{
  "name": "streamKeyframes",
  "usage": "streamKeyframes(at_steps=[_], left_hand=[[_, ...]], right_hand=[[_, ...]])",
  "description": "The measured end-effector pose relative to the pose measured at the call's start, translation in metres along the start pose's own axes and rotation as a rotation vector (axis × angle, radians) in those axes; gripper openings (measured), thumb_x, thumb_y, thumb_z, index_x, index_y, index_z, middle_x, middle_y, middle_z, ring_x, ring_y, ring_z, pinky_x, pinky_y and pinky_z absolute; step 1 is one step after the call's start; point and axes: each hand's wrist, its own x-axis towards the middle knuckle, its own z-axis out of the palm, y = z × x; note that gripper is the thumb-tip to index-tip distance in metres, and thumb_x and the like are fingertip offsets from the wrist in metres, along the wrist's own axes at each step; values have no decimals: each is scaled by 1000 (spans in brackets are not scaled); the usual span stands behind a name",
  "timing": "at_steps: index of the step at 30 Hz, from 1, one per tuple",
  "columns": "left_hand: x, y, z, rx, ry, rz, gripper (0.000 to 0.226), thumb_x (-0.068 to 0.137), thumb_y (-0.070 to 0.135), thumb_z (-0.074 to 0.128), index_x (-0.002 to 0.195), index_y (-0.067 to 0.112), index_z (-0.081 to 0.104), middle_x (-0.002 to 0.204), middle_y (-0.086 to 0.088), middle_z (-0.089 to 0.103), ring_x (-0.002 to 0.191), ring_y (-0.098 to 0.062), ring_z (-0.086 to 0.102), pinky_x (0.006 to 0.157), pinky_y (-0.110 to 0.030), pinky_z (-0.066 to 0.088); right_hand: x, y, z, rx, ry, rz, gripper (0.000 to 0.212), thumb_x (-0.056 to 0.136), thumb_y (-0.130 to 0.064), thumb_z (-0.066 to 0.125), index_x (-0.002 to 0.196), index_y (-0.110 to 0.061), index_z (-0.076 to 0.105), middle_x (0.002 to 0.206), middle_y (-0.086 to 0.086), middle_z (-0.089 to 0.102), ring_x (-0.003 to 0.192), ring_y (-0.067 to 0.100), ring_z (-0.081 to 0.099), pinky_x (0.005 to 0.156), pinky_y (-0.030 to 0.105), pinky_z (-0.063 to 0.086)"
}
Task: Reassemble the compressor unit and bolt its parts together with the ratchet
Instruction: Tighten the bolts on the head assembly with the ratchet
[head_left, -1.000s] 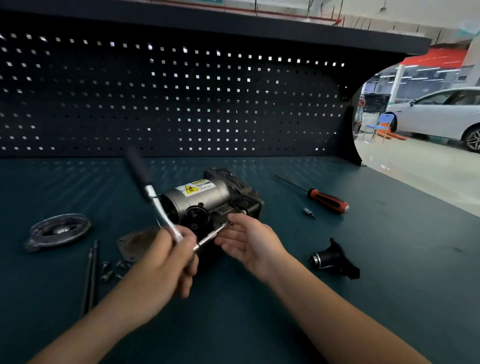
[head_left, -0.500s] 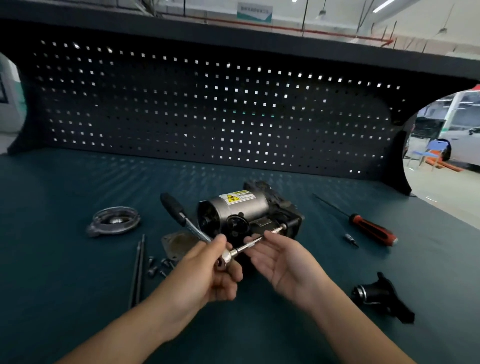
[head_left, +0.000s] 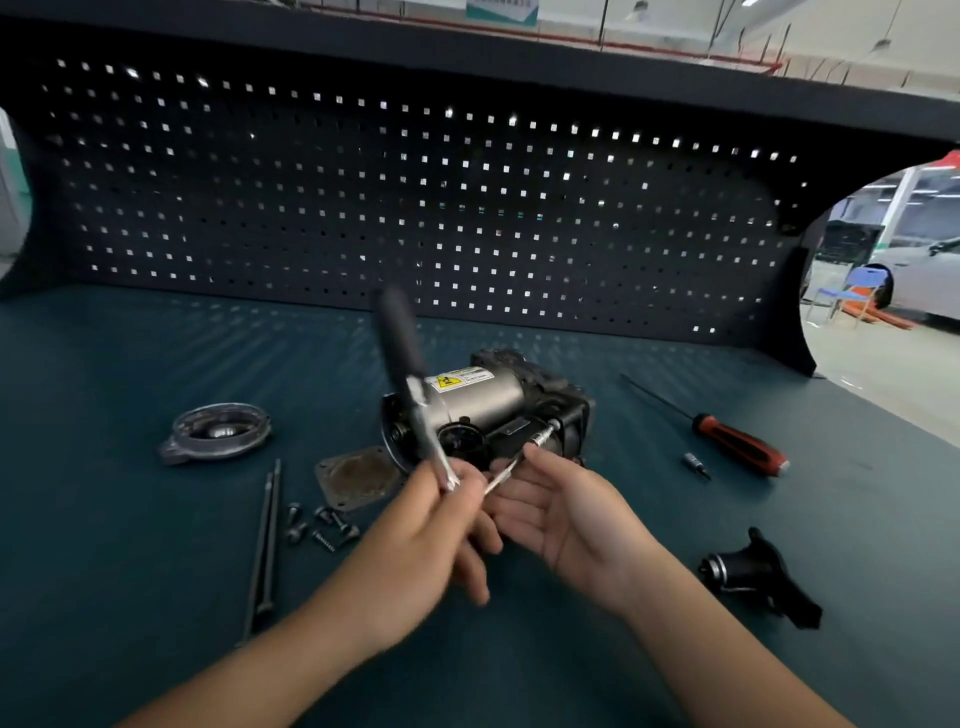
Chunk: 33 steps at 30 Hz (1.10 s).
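Your left hand (head_left: 415, 540) is gripping the ratchet (head_left: 401, 349); your right hand (head_left: 566, 519), fingers (head_left: 519, 501) straight, is cradling its extension (head_left: 540, 442), compressor (head_left: 483, 402) just beyond.

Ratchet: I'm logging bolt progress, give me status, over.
Left hand grips ratchet at its head. Right hand open, steadying extension bar against compressor. Loose bolts on bench, nothing blocking.
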Motion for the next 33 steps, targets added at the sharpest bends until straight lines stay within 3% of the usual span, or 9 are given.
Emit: streamKeyframes(at_steps=[3,5,11,14,20,23,26,30,33], left_hand=[[6,4,-6,-494,15,-270,23,98,30,37,96,10,49,57,-8,59,37,-15,48,40,-22,44],[7,3,-12,-464,27,-313,22,98,30,37,96,11,48,55,-7,58,36,-14,46,38,-22,42],[6,-4,-25,824,17,394,10,90,40,29,98,37,34,78,13,54,66,-2,56,62,-21,42],[7,-8,-27,1332,55,695,22,86,35,32,105,32,43,78,16,53,57,-2,55,53,-13,38],[8,-1,-1,-188,57,-28,18,97,28,38,90,17,49,57,3,56,41,-12,50,44,-19,41],[5,3,5,-372,65,-132,22,98,29,38,93,10,49,55,-1,56,39,-13,47,40,-19,40],[2,3,3,-6,38,47,15,95,31,38,93,19,47,62,4,56,44,-7,50,47,-17,42],[6,-7,-9,1302,7,701,22,90,25,33,101,22,53,78,1,54,61,-16,58,54,-32,47],[4,-9,-9,1322,-60,723,29,85,28,34,92,17,60,76,3,53,54,-15,57,48,-28,45]], right_hand=[[-2,1,5,54,-60,11,29,97,-18,44,85,-2,65,80,12,73,68,17,71,54,20,55],[-1,3,7,44,-32,-19,27,96,-14,45,83,-2,65,79,9,74,69,15,71,53,18,53],[3,6,12,76,45,-65,23,90,-8,53,74,0,67,70,12,72,62,18,70,50,21,54],[1,8,13,116,83,-74,24,90,-8,54,71,2,64,68,14,71,58,20,69,53,27,58],[-1,3,10,157,-33,-57,27,98,-23,44,93,-1,60,81,12,73,70,18,71,59,23,57],[-2,2,13,214,-36,-84,24,98,-19,42,95,-1,58,80,10,73,69,18,71,60,23,57],[-2,3,14,168,15,-109,25,98,-13,43,83,-1,59,66,6,71,59,13,69,53,19,55],[-1,2,12,141,55,-106,24,96,-13,47,79,-1,58,58,6,67,47,11,63,43,17,49],[0,2,11,162,52,-73,24,97,-16,48,82,-1,59,62,6,70,51,13,66,47,19,53]])
